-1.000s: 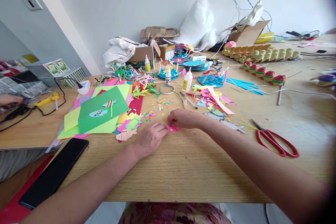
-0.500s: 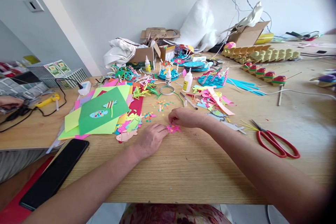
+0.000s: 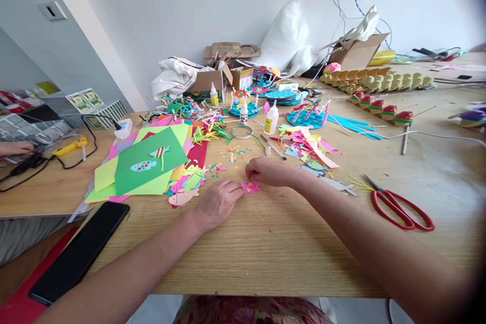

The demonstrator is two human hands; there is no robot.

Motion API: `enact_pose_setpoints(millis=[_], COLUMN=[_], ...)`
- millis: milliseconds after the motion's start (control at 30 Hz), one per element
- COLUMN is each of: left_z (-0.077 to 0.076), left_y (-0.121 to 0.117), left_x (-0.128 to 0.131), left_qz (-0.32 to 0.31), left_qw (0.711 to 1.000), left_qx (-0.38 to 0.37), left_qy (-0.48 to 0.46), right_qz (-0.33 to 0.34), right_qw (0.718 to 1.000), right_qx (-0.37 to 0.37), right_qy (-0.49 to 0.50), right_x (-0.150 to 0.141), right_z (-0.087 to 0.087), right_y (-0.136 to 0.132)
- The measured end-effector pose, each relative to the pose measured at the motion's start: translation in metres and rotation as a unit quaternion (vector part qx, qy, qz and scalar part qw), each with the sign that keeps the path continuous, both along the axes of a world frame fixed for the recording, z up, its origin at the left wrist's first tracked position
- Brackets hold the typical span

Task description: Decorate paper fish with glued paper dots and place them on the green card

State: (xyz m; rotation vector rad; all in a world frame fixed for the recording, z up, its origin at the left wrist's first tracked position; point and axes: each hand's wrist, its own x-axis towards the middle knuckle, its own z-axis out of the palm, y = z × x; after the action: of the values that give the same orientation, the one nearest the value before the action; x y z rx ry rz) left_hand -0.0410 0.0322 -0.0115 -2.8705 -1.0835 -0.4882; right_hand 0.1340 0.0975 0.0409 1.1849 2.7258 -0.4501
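A small pink paper fish (image 3: 251, 188) with colored dots lies flat on the wooden table. My left hand (image 3: 221, 203) rests on the tabletop with fingers stretched out, its fingertips at the fish's left end. Above the fish, my right hand (image 3: 266, 170) is closed in a pinch with its fingertips pointing down; whatever it may hold is too small or hidden to make out. Loose paper dots (image 3: 233, 152) are scattered just beyond the hands. A pile of cut paper fish (image 3: 193, 180) lies left of them.
Colored paper sheets (image 3: 125, 177) and a black phone (image 3: 79, 253) lie at left. Red-handled scissors (image 3: 402, 206) lie at right. Glue bottles (image 3: 271, 120), a tape ring (image 3: 242, 132), a pen (image 3: 274, 148) and paper scraps (image 3: 309, 142) are beyond. Another person's hand (image 3: 17, 149) shows at far left.
My right hand has shifted very slightly to the right over the pink fish. My left hand and the fish stay in place; the camera view has tipped a little.
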Motion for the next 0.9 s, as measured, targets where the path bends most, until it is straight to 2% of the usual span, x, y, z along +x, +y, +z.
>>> enact_pose_setpoints(millis=[633,900], left_z=[-0.0006,0.0003], left_y=[-0.0006,-0.001], left_x=[0.0004,0.0], left_qz=[0.001,-0.001], left_qw=[1.0,1.0], left_qx=[0.004,0.006], left_qy=[-0.003,0.0], right_qz=[0.019,0.006], right_qw=[1.0,1.0], right_qx=[-0.007,-0.013], right_qy=[-0.005,-0.002], right_x=[-0.0014,0.0034], right_z=[-0.0021,-0.0018], right_y=[-0.0005,0.0008])
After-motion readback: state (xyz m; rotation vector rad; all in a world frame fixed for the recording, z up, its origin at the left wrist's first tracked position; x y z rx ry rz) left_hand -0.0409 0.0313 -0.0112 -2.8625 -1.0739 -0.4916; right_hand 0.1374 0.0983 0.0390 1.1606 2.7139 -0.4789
